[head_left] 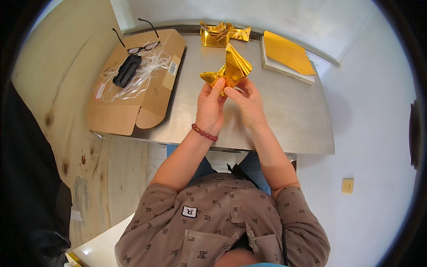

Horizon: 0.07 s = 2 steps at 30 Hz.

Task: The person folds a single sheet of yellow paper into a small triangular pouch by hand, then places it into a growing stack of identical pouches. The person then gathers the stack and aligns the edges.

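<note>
Above the metal table (293, 115), a folded gold foil paper piece (235, 66) is pinched between my two hands. It has a pleated fan on its right side and a pointed part sticking out to the left. My left hand (210, 101), with a red bead bracelet (204, 132) at the wrist, grips its lower left with thumb and fingers. My right hand (249, 103) holds its lower right, the thumb close to the left thumb. Some fingertips are hidden behind the foil. Beyond it, other folded gold foil pieces (215, 36) rest at the table's far edge.
At the left lies a cardboard box (153, 100), bearing black-framed glasses (142, 48), a black case (127, 71) and clear plastic strips (149, 71). A stack of gold-yellow sheets (289, 52) on white paper sits at the far right. A wall borders the table's far side.
</note>
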Tool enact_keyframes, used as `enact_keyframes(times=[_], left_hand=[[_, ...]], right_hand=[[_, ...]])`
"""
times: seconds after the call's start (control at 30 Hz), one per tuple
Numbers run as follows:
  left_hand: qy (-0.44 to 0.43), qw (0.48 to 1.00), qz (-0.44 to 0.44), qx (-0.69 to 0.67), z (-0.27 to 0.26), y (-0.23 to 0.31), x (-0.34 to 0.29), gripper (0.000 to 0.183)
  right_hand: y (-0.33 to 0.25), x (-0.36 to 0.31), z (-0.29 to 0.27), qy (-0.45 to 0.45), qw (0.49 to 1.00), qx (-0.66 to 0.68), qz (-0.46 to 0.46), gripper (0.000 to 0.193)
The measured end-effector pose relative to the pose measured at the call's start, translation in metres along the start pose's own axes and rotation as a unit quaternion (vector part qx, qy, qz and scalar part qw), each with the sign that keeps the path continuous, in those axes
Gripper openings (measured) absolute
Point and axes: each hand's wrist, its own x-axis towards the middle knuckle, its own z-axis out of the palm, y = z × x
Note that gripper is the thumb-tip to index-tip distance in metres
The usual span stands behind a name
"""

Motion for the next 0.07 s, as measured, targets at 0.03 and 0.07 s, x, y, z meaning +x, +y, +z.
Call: enact_keyframes(times=[0.03, 0.07], left_hand=[[0.011, 1.0, -0.007, 0.004, -0.0031, -0.0011, -0.0013, 0.024], [0.006, 1.0, -0.002, 0.003, -0.0062, -0.0018, -0.0017, 0.024]], right_hand=[[0.002, 0.0, -0.0016, 0.0, 1.0, -0.011, 0.007, 0.073], [0.0036, -0.0005, -0.0052, 0.004, 1.0, -0.025, 0.013, 0.074]])
